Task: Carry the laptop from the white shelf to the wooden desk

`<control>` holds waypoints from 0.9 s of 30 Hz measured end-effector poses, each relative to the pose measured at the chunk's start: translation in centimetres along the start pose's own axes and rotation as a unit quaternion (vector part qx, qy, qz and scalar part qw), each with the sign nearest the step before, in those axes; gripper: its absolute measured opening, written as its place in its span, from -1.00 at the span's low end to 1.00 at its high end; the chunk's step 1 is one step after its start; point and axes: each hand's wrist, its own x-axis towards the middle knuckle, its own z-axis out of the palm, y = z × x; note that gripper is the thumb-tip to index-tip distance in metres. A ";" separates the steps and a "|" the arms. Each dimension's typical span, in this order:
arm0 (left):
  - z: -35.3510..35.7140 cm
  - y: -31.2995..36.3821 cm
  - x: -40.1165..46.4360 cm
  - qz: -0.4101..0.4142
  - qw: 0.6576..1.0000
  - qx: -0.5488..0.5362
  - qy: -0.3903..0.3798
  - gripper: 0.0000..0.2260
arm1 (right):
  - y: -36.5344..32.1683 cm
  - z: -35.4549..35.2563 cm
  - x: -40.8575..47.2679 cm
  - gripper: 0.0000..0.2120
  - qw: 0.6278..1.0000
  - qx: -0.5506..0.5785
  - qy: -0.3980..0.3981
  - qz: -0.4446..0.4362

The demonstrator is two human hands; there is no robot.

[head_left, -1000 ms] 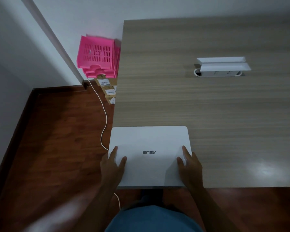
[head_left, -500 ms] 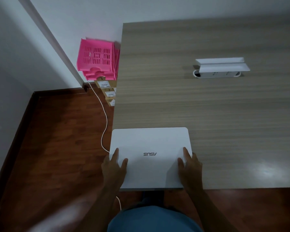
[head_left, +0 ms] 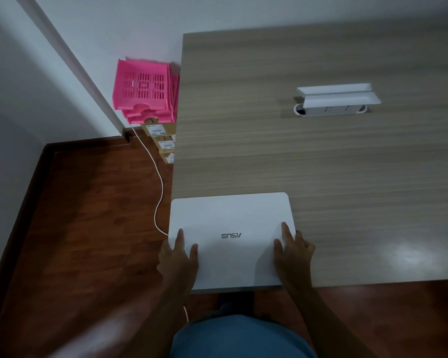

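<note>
A closed white laptop (head_left: 230, 223) with a logo on its lid lies flat at the near left corner of the wooden desk (head_left: 321, 156). Its near edge hangs slightly over the desk's front edge. My left hand (head_left: 177, 257) grips the laptop's near left side, fingers on the lid. My right hand (head_left: 292, 250) grips the near right side the same way. The white shelf is out of view.
A white power socket box (head_left: 334, 100) with a raised lid sits on the desk at the far right. Pink plastic baskets (head_left: 144, 90) and cardboard boxes (head_left: 163, 143) stand on the floor left of the desk. A white cable (head_left: 158, 182) runs across the dark wood floor.
The laptop and both hands have barely moved. The view has shifted slightly, nothing else differs.
</note>
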 end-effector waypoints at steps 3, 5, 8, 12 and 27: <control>-0.2 0.3 -0.4 0.002 1.000 -0.002 0.001 -0.43 | 0.0 0.1 0.1 -0.45 1.000 -0.005 -0.010 0.007; -0.3 0.3 -0.5 0.011 1.000 -0.003 0.003 -0.44 | 0.0 0.3 0.0 -0.45 1.000 -0.007 -0.017 0.014; -0.2 0.2 -0.6 0.016 1.000 0.004 0.000 -0.44 | -0.2 0.4 -0.1 -0.45 0.999 -0.022 -0.025 0.023; -0.3 0.2 -0.7 0.019 1.000 0.010 0.002 -0.43 | -0.7 0.2 -0.4 -0.46 0.999 -0.035 -0.022 0.023; -0.7 -4.7 -1.1 0.044 0.997 -0.066 0.002 -0.37 | -0.7 -5.6 -1.7 -0.70 0.992 0.058 -0.108 0.012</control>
